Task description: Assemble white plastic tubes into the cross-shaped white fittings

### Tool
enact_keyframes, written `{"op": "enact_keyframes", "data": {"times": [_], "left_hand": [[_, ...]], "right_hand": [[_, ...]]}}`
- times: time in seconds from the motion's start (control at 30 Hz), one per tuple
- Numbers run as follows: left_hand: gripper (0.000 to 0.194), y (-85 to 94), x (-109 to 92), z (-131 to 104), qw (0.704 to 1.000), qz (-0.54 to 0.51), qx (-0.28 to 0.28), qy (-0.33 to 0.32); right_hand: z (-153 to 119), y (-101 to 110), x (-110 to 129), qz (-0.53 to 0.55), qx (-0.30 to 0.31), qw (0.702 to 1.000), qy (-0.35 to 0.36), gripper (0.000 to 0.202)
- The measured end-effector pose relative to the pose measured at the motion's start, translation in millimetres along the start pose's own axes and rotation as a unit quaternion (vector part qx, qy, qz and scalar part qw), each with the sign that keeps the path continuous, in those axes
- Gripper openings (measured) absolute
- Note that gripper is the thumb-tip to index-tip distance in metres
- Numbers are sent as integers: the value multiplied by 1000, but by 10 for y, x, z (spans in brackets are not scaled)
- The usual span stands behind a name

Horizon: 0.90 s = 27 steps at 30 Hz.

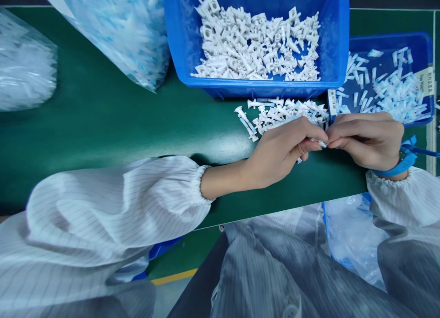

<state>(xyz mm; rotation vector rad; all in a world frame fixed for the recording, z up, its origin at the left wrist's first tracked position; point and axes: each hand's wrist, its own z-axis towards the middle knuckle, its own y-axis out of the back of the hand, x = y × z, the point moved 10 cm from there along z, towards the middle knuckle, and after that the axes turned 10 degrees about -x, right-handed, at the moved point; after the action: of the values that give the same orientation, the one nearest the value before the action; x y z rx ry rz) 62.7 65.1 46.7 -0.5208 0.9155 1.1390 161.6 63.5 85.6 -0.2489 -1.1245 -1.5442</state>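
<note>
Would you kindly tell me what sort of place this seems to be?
Probably a factory assembly bench: a blue bin of loose white parts, a labelled tray of small pale pieces, and a pile of small parts in front of the bin suggest it.

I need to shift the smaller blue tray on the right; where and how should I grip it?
Probably grip the smaller blue tray by its rim at the right end, coming from the right: the larger blue bin crowds its left end. Keep it level, since loose pieces lie inside.
</note>
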Motion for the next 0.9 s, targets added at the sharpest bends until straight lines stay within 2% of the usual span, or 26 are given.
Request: {"op": "enact_keyframes", "data": {"times": [0.37, 0.73, 0.9], "left_hand": [[18, 13, -31, 22, 1000, -19, -9, -6], [20, 28, 5, 26, 999, -43, -19, 12], [18, 17, -9, 12, 999, -45, -14, -6]], "right_hand": [[0, -13, 3, 31, 15, 999, -2, 12], [-29, 74, -38, 16, -42, 999, -8, 14], [-42, 28, -78, -31, -9, 999, -41, 7]]}}
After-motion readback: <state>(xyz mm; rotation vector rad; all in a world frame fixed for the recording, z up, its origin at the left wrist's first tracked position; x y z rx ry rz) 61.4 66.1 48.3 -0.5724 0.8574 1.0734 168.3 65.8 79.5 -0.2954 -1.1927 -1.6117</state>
